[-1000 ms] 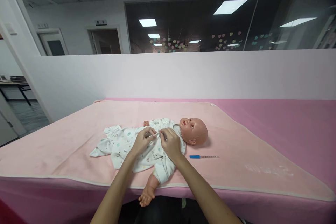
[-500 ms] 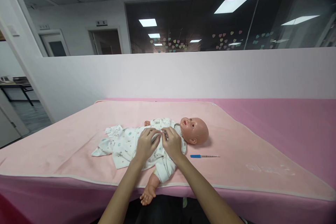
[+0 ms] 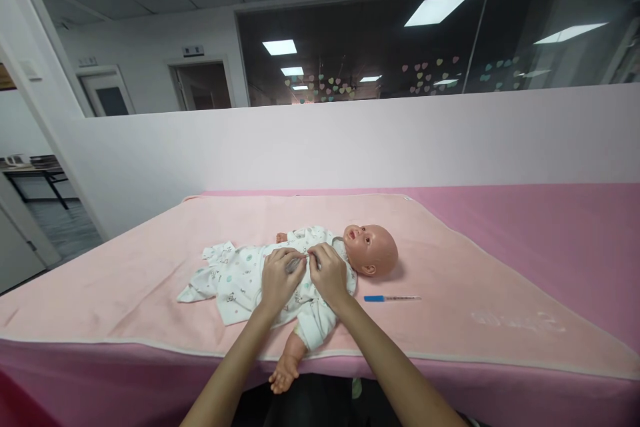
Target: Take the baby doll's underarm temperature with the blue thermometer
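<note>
A baby doll [image 3: 371, 250] lies on its back, its head to the right, dressed in a white printed shirt [image 3: 239, 293] and matching trousers [image 3: 199, 282]. Over its chest my left hand [image 3: 281, 277] is closed, fingertips pinching the shirt front. My right hand [image 3: 327, 273] pinches the cloth just beside it, nearer the doll's neck. The two sets of fingertips almost meet; the exact bit of cloth between them is hidden. One doll arm [image 3: 290, 360] reaches over the near edge, below my wrists.
Right of my right forearm lies a thermometer with a blue end [image 3: 375, 298]. A pink blanket [image 3: 125, 267] spreads under the doll on a darker pink cover [image 3: 575, 233]. Behind stands a white half wall [image 3: 400, 147] with glass above it.
My view has tilted slightly. Both hands stay at the doll's chest with almost the same pinch, and the doll and thermometer have not moved on the blanket.
</note>
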### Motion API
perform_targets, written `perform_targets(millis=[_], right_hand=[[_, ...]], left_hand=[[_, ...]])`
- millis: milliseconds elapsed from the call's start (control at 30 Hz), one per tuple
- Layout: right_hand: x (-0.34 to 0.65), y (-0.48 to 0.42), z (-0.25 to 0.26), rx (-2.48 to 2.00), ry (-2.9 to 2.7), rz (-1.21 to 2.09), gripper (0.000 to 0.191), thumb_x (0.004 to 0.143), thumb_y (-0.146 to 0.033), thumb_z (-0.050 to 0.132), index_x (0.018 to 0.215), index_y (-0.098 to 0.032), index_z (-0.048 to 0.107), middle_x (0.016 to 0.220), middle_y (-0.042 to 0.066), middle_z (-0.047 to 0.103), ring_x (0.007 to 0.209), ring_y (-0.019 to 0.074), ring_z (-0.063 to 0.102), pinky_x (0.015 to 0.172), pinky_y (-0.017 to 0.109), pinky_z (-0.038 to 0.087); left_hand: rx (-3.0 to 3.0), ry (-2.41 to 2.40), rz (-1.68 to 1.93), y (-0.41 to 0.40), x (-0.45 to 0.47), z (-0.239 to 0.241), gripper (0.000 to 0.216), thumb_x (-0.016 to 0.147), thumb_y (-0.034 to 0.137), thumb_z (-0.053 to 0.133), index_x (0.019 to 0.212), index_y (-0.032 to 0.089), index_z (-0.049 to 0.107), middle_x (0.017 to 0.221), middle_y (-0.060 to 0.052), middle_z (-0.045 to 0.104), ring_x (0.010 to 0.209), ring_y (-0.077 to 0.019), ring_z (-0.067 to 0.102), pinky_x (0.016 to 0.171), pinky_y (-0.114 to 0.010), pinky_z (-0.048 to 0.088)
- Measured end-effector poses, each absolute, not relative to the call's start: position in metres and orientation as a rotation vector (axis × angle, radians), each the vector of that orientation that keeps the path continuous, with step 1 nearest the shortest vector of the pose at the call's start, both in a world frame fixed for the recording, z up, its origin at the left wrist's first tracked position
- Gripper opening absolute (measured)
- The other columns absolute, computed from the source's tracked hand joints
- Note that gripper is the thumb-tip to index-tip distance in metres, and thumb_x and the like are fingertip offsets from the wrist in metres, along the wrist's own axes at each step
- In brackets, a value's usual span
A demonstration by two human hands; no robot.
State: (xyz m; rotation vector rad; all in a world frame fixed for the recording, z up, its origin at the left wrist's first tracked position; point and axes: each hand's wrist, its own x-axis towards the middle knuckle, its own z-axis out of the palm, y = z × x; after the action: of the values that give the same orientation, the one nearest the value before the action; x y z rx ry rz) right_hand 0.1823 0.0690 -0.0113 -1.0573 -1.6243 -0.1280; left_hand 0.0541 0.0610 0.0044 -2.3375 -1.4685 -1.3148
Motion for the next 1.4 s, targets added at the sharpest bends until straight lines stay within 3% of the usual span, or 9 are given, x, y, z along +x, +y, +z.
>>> perform_targets(millis=[600,833,967,1233,1400], right_hand=[[0.184,0.073,-0.015,-1.079,-1.631,-0.101,0.022,0.081,-0.008,0.039,0.082,-0.019,0.058,0.079,0.003,0.061,0.076,0.0153,0.055,0.071,0.025,0.04],[0.184,0.071,-0.015,-1.065,-1.63,-0.075,0.023,0.081,-0.008,0.038,0.083,-0.018,0.058,0.079,0.003,0.061,0.077,0.016,0.056,0.071,0.026,0.041],[0.186,0.071,-0.017,-1.02,-1.603,-0.103,0.026,0.082,-0.008,0.035,0.087,-0.019,0.058,0.082,0.004,0.06,0.077,0.016,0.056,0.069,0.027,0.042],[0.177,0.06,-0.016,-0.93,-1.975,-0.582,0.031,0.079,-0.003,0.035,0.097,-0.017,0.056,0.098,0.009,0.059,0.078,0.0157,0.056,0.056,0.024,0.039],[0.16,0.058,-0.006,-1.008,-2.243,-0.636,0.017,0.083,-0.013,0.039,0.088,-0.018,0.054,0.081,0.004,0.057,0.065,0.0148,0.054,0.044,0.026,0.031]], left_hand=[[-2.297,-1.622,-1.285,0.07,0.055,0.003,0.013,0.074,0.029,0.056,0.078,0.028,0.068,0.108,0.0,0.06,0.102,-0.0223,0.052,0.088,-0.039,0.036],[-2.326,-1.648,-1.269,0.065,0.057,0.007,0.013,0.071,0.029,0.057,0.079,0.028,0.067,0.106,0.0,0.061,0.101,-0.023,0.053,0.091,-0.041,0.036],[-2.469,-1.507,-1.373,0.053,0.04,0.006,0.023,0.074,0.027,0.053,0.095,0.025,0.062,0.102,-0.002,0.063,0.097,-0.0197,0.055,0.086,-0.035,0.042],[-2.272,-1.559,-1.563,0.037,0.001,-0.008,0.026,0.077,0.017,0.041,0.089,0.021,0.063,0.09,-0.003,0.066,0.085,-0.0176,0.059,0.075,-0.031,0.047],[-2.162,-1.579,-1.445,0.042,0.009,-0.011,0.03,0.077,0.012,0.039,0.087,0.021,0.066,0.093,-0.002,0.065,0.092,-0.0193,0.054,0.084,-0.037,0.042]])
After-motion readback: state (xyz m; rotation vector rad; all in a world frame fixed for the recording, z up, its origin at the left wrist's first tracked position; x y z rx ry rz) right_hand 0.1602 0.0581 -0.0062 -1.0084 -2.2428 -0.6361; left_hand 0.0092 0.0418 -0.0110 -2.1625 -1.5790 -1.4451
